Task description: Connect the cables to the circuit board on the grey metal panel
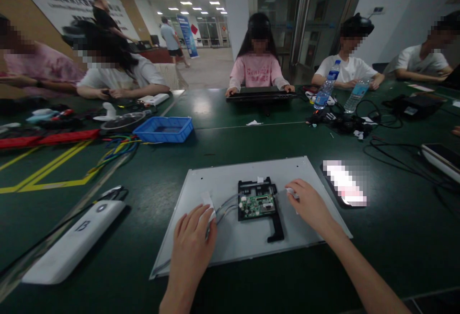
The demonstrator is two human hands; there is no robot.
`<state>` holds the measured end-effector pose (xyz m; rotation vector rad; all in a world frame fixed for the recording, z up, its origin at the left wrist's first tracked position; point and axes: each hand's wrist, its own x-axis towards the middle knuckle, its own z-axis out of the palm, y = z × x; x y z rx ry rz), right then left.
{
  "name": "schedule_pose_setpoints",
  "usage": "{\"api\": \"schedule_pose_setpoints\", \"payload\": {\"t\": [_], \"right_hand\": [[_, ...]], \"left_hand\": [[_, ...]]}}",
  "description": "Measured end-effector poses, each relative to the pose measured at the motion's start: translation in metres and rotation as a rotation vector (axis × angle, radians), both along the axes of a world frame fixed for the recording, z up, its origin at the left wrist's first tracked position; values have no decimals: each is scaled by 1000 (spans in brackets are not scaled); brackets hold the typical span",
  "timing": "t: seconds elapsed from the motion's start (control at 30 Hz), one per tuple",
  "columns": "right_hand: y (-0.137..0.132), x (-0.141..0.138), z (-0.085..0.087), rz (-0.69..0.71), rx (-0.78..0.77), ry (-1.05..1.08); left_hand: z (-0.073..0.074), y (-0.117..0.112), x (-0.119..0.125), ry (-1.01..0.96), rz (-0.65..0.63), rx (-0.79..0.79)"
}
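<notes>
A pale grey flat panel [247,244] lies on the table before me. At its middle sits a black plastic bracket [277,228] with a green circuit board [257,205] in it. Grey cables [226,206] run from the board's left side towards my left hand [194,237]. That hand rests on the panel, fingers bent and close together on a white tape strip [207,199]; its fingertips are partly hidden. Right of the board, my right hand [309,204] pinches a small white piece, apparently tape [292,191], between thumb and fingers just over the panel.
A phone [345,183] lies right of the panel, a white elongated device [77,242] to the left. Farther back are a blue tray [165,129], two bottles [327,84] and tangled black cables [391,149]. Several people sit around the table; one holds a dark panel [264,95].
</notes>
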<state>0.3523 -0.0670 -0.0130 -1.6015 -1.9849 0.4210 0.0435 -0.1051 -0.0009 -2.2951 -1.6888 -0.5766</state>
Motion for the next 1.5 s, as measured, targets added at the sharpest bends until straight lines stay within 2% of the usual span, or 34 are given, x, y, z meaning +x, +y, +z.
{"api": "schedule_pose_setpoints", "payload": {"t": [0.33, 0.6, 1.1, 1.5], "right_hand": [[-2, -5, 0, 30, 24, -2], [-3, -6, -3, 35, 20, 3], [-4, -8, 1, 51, 44, 12], [-4, -9, 1, 84, 83, 1]], "left_hand": [[0, -2, 3, -28, -35, -36], [-1, -3, -1, -133, 6, 18], [-5, -2, -5, -160, 22, -3], [-13, 3, -8, -195, -10, 38]]}}
